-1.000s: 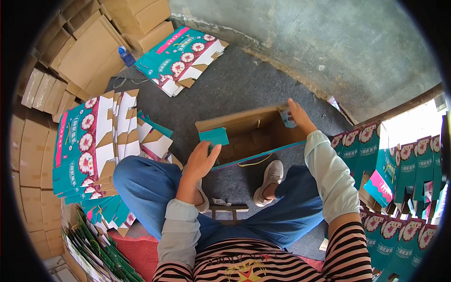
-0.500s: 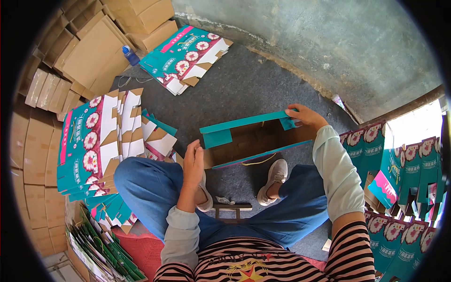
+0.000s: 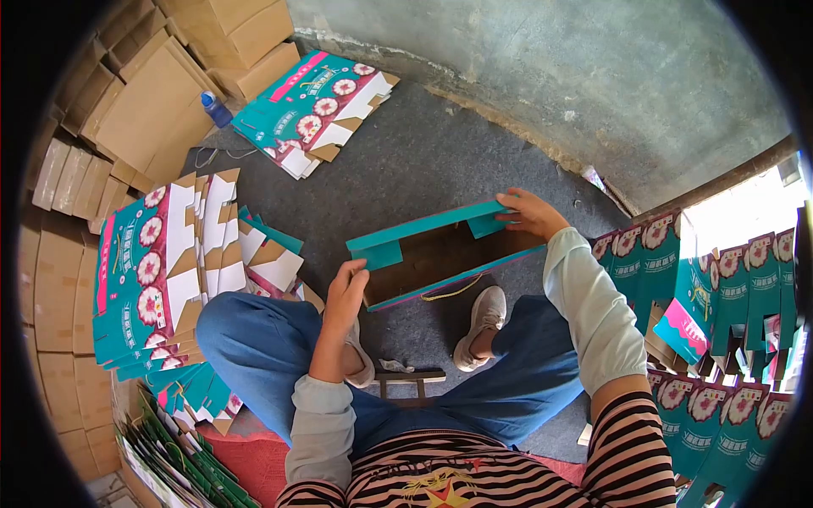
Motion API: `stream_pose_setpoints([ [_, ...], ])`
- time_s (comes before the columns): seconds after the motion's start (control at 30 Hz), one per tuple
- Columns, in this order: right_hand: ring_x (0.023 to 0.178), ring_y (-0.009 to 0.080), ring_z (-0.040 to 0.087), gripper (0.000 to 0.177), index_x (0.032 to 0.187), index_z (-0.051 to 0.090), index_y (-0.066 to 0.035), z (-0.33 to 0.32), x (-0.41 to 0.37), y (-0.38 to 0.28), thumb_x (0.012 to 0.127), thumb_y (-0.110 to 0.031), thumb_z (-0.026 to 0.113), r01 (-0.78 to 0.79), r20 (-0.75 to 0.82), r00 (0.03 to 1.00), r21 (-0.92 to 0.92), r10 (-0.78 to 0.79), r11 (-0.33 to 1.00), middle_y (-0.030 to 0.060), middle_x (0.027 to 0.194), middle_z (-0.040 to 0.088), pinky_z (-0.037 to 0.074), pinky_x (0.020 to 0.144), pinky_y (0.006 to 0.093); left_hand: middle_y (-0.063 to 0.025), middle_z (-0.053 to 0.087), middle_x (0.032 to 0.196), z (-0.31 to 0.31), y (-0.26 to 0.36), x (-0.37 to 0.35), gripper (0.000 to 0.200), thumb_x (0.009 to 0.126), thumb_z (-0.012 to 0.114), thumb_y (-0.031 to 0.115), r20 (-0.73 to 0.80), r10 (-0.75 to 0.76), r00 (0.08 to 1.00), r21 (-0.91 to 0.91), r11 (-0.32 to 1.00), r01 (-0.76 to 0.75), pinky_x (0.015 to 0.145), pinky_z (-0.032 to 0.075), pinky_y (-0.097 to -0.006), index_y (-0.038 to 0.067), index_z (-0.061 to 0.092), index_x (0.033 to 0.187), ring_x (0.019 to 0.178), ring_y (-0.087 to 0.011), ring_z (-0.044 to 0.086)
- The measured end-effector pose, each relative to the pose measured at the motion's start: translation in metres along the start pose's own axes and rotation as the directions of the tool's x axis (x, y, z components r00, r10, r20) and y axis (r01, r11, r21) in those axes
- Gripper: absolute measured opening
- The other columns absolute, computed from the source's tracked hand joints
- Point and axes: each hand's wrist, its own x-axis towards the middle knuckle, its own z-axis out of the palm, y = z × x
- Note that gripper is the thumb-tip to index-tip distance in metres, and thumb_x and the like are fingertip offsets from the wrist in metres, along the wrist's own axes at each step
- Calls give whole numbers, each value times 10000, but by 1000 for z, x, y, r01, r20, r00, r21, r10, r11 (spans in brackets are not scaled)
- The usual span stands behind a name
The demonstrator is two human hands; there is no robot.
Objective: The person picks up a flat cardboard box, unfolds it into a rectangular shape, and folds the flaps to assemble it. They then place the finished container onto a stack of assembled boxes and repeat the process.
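Note:
An open teal carton (image 3: 440, 288) with a brown inside and a yellow cord handle stands between my knees, its opening facing up. My right hand (image 3: 533, 213) grips its far right corner, fingers closed over the teal rim beside a small folded-in flap. At the left end my left hand (image 3: 345, 292) touches the carton's edge near the other teal flap, its fingers close together. Brown cardboard walls show inside the box.
Flat printed cartons (image 3: 135, 271) are piled at the left, with another stack (image 3: 313, 106) farther ahead. Brown boxes (image 3: 152, 110) and a blue bottle (image 3: 216, 110) are at the upper left. Finished-looking teal cartons (image 3: 745, 288) stand in rows at the right. A wooden stool (image 3: 411, 377) sits between my feet.
The view has shifted slightly. My left hand has moved in against the carton's left end, and its fingers have curled. My right hand stays at the far right corner.

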Motion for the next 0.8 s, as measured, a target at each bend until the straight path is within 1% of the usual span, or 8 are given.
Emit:
stream_pose_setpoints([
  [0.2, 1211, 316, 476, 713, 1370, 438, -135, -6, -11, -4, 765, -367, 734, 129, 151, 986, -418, -71, 899, 128, 1370, 444, 396, 978, 420, -87, 621, 932, -7, -13, -6, 299, 889, 514, 203, -168, 3, 986, -29, 1000, -8, 811, 431, -281, -5, 586, 1091, 904, -159, 571],
  [0.3, 1204, 358, 473, 718, 1352, 461, -142, -6, 1, -3, 729, -337, 759, 318, 252, 948, -739, -194, 594, 161, 1334, 465, 420, 959, 415, -97, 621, 950, -9, -4, -10, 291, 897, 507, 216, -211, 26, 977, 50, 999, -16, 822, 434, -288, 0, 600, 1068, 916, -174, 576],
  [0.37, 1167, 373, 490, 714, 1319, 485, -128, 2, -3, -2, 702, -338, 778, 294, 206, 948, -859, -242, 420, 172, 1272, 492, 433, 943, 422, -104, 619, 957, -12, -5, -11, 296, 907, 504, 235, -213, 64, 975, 116, 992, -40, 818, 438, -292, 6, 609, 1061, 909, -182, 578],
  [0.43, 1141, 378, 502, 713, 1292, 498, -108, 14, -13, -6, 683, -340, 788, 252, 175, 940, -934, -292, 253, 174, 1235, 507, 433, 944, 428, -111, 618, 960, -12, -9, -9, 306, 917, 504, 260, -197, 114, 974, 163, 983, -83, 805, 443, -296, 14, 616, 1061, 888, -191, 580],
  [0.5, 1125, 374, 507, 717, 1274, 500, -82, 24, -16, -8, 673, -345, 790, 208, 164, 928, -973, -333, 101, 167, 1223, 508, 421, 959, 434, -115, 615, 966, -14, -1, -8, 311, 920, 512, 276, -127, 35, 991, 72, 997, -26, 787, 447, -301, 23, 613, 1071, 861, -193, 580],
  [0.63, 1101, 353, 529, 739, 1238, 495, -99, 27, -1, 11, 618, -311, 835, 265, 237, 858, -964, -456, -2, 156, 1157, 521, 472, 902, 453, -61, 599, 1026, -7, 12, -11, 271, 938, 521, 233, 16, -37, 999, -96, 995, 38, 711, 447, -266, 41, 605, 1111, 790, -131, 542],
  [0.73, 1126, 353, 513, 777, 1277, 462, -101, 32, -10, 6, 621, -292, 833, 251, 218, 869, -968, -443, 15, 152, 1202, 503, 465, 914, 449, -124, 577, 1096, -2, 4, -2, 287, 852, 628, 208, 83, 139, 987, 252, 955, -156, 803, 452, -335, 74, 616, 1106, 876, -228, 570],
  [0.8, 1174, 357, 482, 795, 1315, 438, -101, 35, -15, 1, 642, -286, 819, 219, 184, 904, -975, -385, 47, 152, 1279, 474, 433, 958, 450, -147, 538, 1191, -2, 1, 5, 359, 819, 662, 201, 134, 300, 945, 521, 790, -325, 876, 430, -376, 96, 600, 1156, 1005, -278, 541],
])
